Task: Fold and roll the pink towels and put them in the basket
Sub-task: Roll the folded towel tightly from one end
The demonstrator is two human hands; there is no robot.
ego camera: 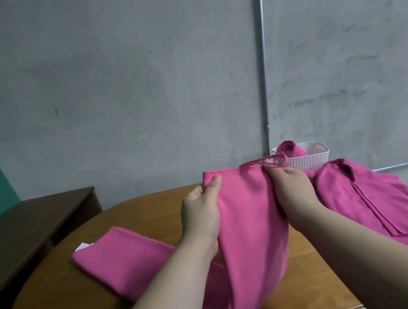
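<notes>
I hold a pink towel (248, 213) up above the round wooden table (154, 211). My left hand (201, 213) pinches its top left corner with the thumb in front. My right hand (292, 192) grips the top right corner, where a thin hanging loop sticks out. The towel hangs down folded lengthwise, and its lower end reaches the table. A white plastic basket (309, 158) stands at the table's far edge behind my right hand, with a rolled pink towel (290, 148) inside it.
A folded pink towel (123, 260) lies flat on the table at the left, a white tag showing at its corner. More loose pink towels (370, 197) are heaped at the right. A dark wooden bench (36, 224) stands left of the table, against a grey wall.
</notes>
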